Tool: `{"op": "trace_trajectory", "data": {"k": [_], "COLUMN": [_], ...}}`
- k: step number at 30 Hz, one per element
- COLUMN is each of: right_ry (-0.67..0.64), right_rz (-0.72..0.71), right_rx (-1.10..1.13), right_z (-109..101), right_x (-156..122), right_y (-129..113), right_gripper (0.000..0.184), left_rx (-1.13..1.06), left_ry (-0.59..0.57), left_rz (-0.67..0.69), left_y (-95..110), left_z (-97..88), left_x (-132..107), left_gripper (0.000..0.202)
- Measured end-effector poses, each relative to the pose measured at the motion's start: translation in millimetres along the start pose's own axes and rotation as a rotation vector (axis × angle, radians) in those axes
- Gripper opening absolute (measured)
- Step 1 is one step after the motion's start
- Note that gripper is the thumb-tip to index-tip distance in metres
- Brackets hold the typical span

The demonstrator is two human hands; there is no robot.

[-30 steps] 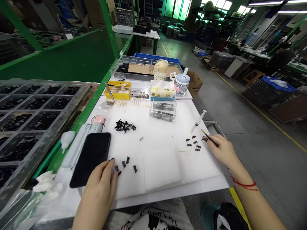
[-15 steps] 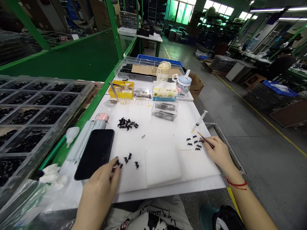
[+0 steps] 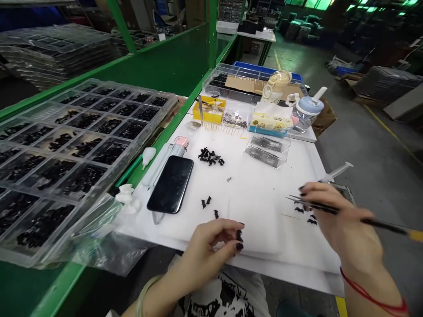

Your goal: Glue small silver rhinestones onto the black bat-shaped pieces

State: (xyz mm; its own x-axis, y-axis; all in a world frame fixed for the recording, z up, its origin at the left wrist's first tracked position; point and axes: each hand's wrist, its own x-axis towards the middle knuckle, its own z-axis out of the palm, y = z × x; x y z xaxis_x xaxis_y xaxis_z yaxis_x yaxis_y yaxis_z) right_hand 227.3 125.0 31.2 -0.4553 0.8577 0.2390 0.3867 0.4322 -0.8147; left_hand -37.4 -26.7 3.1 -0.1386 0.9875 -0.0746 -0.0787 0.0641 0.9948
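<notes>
My left hand (image 3: 216,244) pinches a small black bat-shaped piece (image 3: 239,236) between thumb and fingertip, above the front of the white foam sheet (image 3: 254,211). Just behind it lie a few loose bat-shaped pieces (image 3: 216,214). My right hand (image 3: 343,220) is closed on slim black tweezers (image 3: 322,206), fine tips to the left and gold-coloured end to the right, blurred by motion. Beneath that hand are several more black bat pieces (image 3: 299,210), partly hidden. A syringe (image 3: 340,171) lies behind the right hand, its front covered. A thin wooden stick (image 3: 291,215) rests on the foam.
A phone (image 3: 171,185) lies left of a pile of black pieces (image 3: 210,156). At the back stand a yellow box (image 3: 209,115), a tissue pack (image 3: 272,123), a clear box (image 3: 267,150) and a lidded cup (image 3: 309,110). Compartment trays (image 3: 82,154) flank the table's left.
My left hand has lifted a black piece and carried it right. My right hand has turned the tweezers round, so the gold end points away from the pieces. The view has swung left.
</notes>
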Motion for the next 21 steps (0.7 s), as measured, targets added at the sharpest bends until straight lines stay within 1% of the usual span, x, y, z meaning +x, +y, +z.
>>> {"op": "trace_trajectory", "data": {"k": [1,2,4,6,7,9,11,14,17,18,21], "right_ry": [-0.061,-0.141,-0.261,-0.324,-0.347,-0.390,-0.412,-0.356,-0.282,-0.268,-0.254], "right_rz": [-0.005,0.007,0.038,0.079,0.097,0.123,0.137,0.143,0.142,0.137,0.112], "right_rx": [0.054,0.087,0.098,0.053,0.029,0.000,-0.012,-0.001,0.060,0.087,0.157], "right_z": [13,27,53,73,79,85,83,78,82,85,95], "right_x": [16,32,59,78,83,89,88,83,79,78,74], "right_y": [-7,-12,-17,-17,-16,-13,-14,-18,-19,-17,-11], "right_gripper": [0.065,0.061,0.043,0.025,0.017,0.008,0.007,0.011,0.012,0.012,0.017], "left_rx": [0.006,0.015,0.030,0.041,0.041,0.044,0.039,0.009,-0.016,-0.029,-0.100], "left_ry": [-0.021,-0.043,-0.103,-0.168,-0.191,-0.219,-0.246,-0.305,-0.367,-0.381,-0.360], "left_rz": [0.016,0.028,0.033,0.046,0.062,0.094,0.101,0.050,0.005,0.036,0.244], "left_y": [-1,-2,-5,-7,-7,-6,-3,2,2,0,-16], "left_z": [4.7,8.7,14.4,17.0,17.3,16.4,14.0,8.6,4.4,4.1,8.9], "left_x": [2,4,8,11,12,15,18,24,30,31,29], "left_gripper": [0.020,0.020,0.021,0.021,0.021,0.022,0.024,0.025,0.022,0.021,0.020]}}
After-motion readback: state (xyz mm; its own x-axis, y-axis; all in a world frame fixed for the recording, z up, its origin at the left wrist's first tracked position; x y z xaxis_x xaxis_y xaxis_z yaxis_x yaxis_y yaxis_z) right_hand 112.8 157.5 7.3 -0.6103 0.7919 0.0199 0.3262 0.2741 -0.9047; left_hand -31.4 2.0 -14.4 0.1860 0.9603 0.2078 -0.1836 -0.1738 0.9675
